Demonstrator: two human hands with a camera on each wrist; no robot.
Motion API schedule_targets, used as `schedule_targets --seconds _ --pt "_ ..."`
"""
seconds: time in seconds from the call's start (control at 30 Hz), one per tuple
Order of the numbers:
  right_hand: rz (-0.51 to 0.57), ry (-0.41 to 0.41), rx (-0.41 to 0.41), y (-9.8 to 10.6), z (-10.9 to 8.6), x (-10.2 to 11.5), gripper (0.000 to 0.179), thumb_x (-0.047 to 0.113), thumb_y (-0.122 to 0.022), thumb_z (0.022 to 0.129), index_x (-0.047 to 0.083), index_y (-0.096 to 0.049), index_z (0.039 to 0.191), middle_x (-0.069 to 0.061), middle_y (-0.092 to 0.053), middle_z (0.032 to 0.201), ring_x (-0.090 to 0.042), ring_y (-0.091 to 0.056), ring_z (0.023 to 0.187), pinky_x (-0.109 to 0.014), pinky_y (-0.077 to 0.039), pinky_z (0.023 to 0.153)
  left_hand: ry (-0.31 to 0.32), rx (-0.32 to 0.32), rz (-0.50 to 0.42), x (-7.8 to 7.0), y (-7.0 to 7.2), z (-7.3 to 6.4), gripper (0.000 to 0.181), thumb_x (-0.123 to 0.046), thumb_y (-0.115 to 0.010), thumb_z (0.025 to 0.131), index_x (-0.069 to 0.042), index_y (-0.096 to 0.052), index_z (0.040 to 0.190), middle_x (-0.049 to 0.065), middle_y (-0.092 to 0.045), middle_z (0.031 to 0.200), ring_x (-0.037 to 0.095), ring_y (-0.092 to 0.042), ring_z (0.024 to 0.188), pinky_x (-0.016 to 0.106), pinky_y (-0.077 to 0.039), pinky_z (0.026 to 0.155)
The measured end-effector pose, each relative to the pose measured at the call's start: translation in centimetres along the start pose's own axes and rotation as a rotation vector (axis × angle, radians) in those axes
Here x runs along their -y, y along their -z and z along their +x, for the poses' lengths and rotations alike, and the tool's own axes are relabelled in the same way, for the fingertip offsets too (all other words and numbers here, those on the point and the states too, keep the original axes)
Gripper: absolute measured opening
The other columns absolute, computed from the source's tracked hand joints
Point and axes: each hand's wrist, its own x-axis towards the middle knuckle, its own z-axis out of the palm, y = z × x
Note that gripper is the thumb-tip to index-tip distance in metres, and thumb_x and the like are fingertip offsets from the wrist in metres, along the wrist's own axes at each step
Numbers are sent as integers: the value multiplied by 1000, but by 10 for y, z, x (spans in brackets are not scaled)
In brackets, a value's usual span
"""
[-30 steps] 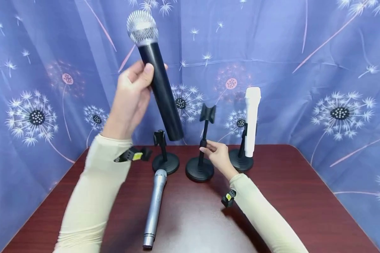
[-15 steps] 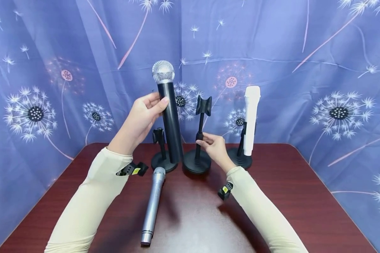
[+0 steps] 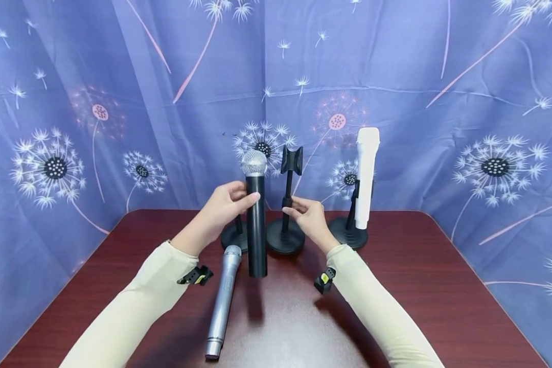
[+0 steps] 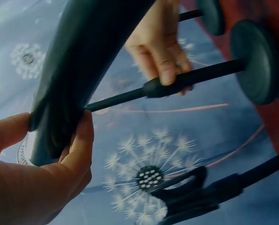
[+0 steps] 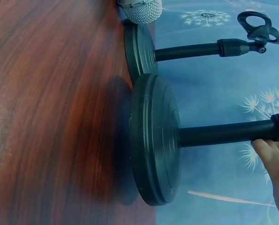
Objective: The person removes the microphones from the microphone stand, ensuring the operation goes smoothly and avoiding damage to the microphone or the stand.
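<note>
One of three mics looks mounted: the white mic [image 3: 366, 179] stands slightly tilted at the right stand [image 3: 349, 237], just right of the middle stand [image 3: 287, 201]. The black mic [image 3: 256, 225], grille up, hangs over the counter [image 3: 395, 286] to the left of the middle stand and nearer the camera, pinched between the thumb and fingers of a person's left hand [image 3: 224, 207]. The right hand [image 3: 310, 220] has its thumb and fingers closed on the middle stand's collar, below a bare clip [image 3: 292, 160]. Left of the middle stand, the left stand [image 5: 188, 51] also shows nothing in its clip. The silver mic [image 3: 224, 301] lies on the counter in front and to the left of the middle stand, touched by neither hand. By appearances, the work is about a third done, with the black mic in hand but unseated and the silver one left over.
</note>
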Motion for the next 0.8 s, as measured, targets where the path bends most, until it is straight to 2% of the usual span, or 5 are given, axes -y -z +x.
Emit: schedule_targets --seconds 0.13,0.23,0.47,0.63,0.8 --pt "1 -2 7 -2 -1 -1 38 6 -76 82 -3 -66 118 -20 -71 98 -27 -69 94 -26 -55 75 88 1 98 15 -3 -2 44 -21 -61 95 7 -50 128 23 -63 118 21 -63 90 35 -49 85" --pt "-21 1 5 -3 -2 5 39 5 -75 82 -6 -65 118 -22 -70 98 -30 -68 95 -28 -55 77 155 12 125 25 -5 -4 46 -22 -61 95 7 -49 129 25 -62 119 29 -64 95 43 -48 90" --pt "-29 6 3 -4 2 1 36 6 -75 82 -3 -67 116 -20 -70 97 -28 -69 94 -20 -53 73 203 28 113 50 -14 -6 45 -17 -62 94 12 -49 126 27 -63 115 20 -65 86 42 -53 85" --pt "-27 11 6 -4 2 2 36 6 -76 82 -2 -67 117 -18 -71 97 -25 -69 94 -27 -55 76 243 30 129 59 -18 -9 44 -18 -63 94 11 -50 125 26 -63 114 24 -65 93 45 -53 85" --pt "-21 11 4 -4 2 1 37 5 -75 82 -4 -66 117 -19 -71 97 -27 -69 94 -30 -55 78 261 50 157 70 -21 -15 40 -17 -64 93 10 -54 120 20 -64 104 22 -65 87 45 -54 83"
